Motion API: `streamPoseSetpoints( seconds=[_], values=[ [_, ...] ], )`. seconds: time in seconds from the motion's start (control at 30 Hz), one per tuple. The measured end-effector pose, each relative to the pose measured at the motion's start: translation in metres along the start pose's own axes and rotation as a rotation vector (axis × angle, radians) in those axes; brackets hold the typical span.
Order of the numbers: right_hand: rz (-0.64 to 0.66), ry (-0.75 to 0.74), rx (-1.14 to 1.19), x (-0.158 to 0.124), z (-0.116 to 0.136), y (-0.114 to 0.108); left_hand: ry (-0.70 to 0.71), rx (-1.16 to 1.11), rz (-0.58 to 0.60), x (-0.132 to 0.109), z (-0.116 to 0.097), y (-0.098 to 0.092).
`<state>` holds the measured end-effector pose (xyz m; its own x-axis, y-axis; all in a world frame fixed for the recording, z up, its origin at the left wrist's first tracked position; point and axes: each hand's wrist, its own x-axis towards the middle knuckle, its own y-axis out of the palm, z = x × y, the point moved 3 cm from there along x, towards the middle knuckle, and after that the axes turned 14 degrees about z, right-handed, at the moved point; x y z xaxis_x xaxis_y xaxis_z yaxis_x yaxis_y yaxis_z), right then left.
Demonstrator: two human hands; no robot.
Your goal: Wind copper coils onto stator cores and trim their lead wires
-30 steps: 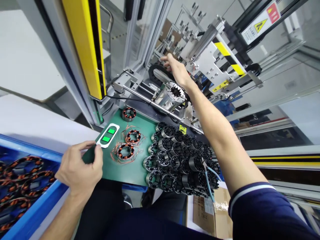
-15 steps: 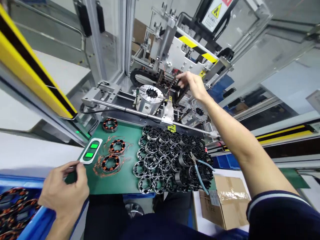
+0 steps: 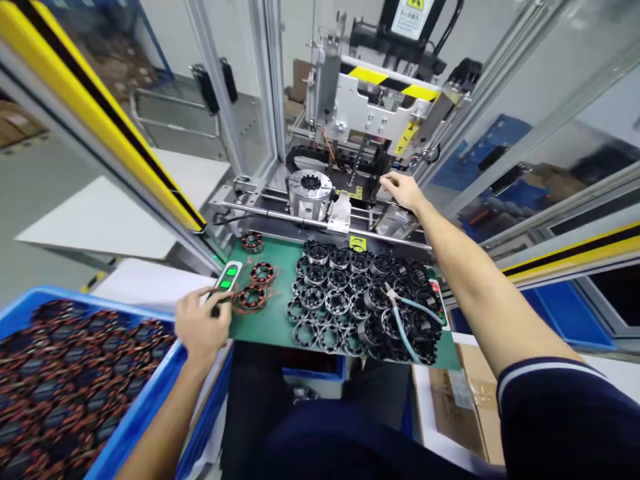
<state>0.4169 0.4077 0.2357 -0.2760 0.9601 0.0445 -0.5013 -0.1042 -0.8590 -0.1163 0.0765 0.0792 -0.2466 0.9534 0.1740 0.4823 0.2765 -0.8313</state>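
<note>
My left hand (image 3: 204, 320) is beside a white-framed switch plate (image 3: 231, 275) with two lit green buttons. Its thumb and forefinger are curved with a gap between them, and I see nothing held. Close to it on the green mat (image 3: 270, 320) lie wound stator coils (image 3: 251, 297) with loose copper wires. My right hand (image 3: 403, 192) is raised over the right metal cylinder fixture (image 3: 397, 220), fingers curled together; whether anything small is pinched there is hidden. A second round fixture (image 3: 310, 195), further left, bears a black toothed ring.
Several rows of bare black-and-silver stator cores (image 3: 337, 302) cover the mat's right part, with blue-handled pliers (image 3: 403, 320) on top. A blue bin (image 3: 103, 460) of wound stators stands at left. Yellow-black posts flank the machine (image 3: 370, 110). A cardboard box (image 3: 453, 407) sits lower right.
The view has turned left, bringing more of the blue bin in. My right hand has drawn back from the machine's middle toward the right fixture, its fingers more curled. My left hand stays by the green buttons.
</note>
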Motion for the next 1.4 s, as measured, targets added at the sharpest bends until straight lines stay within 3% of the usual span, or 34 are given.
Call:
streamPoseSetpoints(
  seconds=[0.1, 0.2, 0.3, 0.4, 0.47, 0.57, 0.63, 0.7, 0.83, 0.93, 1.07, 1.2, 1.3, 1.4],
  values=[
    [-0.166, -0.126, -0.002, -0.026, 0.024, -0.008, 0.039, 0.043, 0.11, -0.012, -0.015, 0.002],
    [-0.301, -0.215, 0.063, -0.073, 0.056, -0.015, 0.016, 0.023, 0.157, -0.022, -0.033, 0.012],
    [-0.344, -0.322, 0.113, -0.145, 0.089, -0.021, -0.051, -0.048, 0.123, -0.024, -0.045, 0.022],
    [-0.386, -0.351, 0.117, -0.231, 0.102, -0.028, -0.076, -0.175, 0.046, -0.023, -0.046, 0.024],
    [-0.452, -0.317, 0.11, -0.287, 0.092, -0.029, -0.066, -0.291, -0.025, -0.024, -0.043, 0.02],
    [-0.598, -0.136, 0.098, -0.362, 0.048, -0.015, -0.028, -0.519, -0.141, -0.027, -0.036, 0.011],
    [-0.641, 0.079, 0.074, -0.401, 0.011, 0.008, 0.015, -0.699, -0.172, -0.033, -0.035, 0.006],
    [-0.588, 0.306, 0.076, -0.43, -0.021, 0.042, 0.069, -0.878, -0.145, -0.045, -0.038, 0.001],
    [-0.499, 0.422, 0.063, -0.457, -0.049, 0.109, 0.15, -1.16, -0.009, -0.095, -0.049, -0.003],
    [-0.481, 0.416, 0.045, -0.458, -0.055, 0.139, 0.154, -1.274, 0.157, -0.15, -0.055, 0.003],
    [-0.477, 0.409, 0.007, -0.458, -0.069, 0.151, 0.007, -1.361, 0.389, -0.221, -0.055, 0.022],
    [-0.454, 0.41, -0.033, -0.467, -0.09, 0.153, -0.205, -1.367, 0.559, -0.266, -0.056, 0.042],
    [-0.505, 0.353, -0.118, -0.47, -0.104, 0.153, -0.135, -1.376, 0.684, -0.276, -0.064, 0.05],
    [-0.477, 0.335, -0.137, -0.466, -0.121, 0.152, 0.004, -1.362, 0.801, -0.276, -0.079, 0.048]
  ],
)
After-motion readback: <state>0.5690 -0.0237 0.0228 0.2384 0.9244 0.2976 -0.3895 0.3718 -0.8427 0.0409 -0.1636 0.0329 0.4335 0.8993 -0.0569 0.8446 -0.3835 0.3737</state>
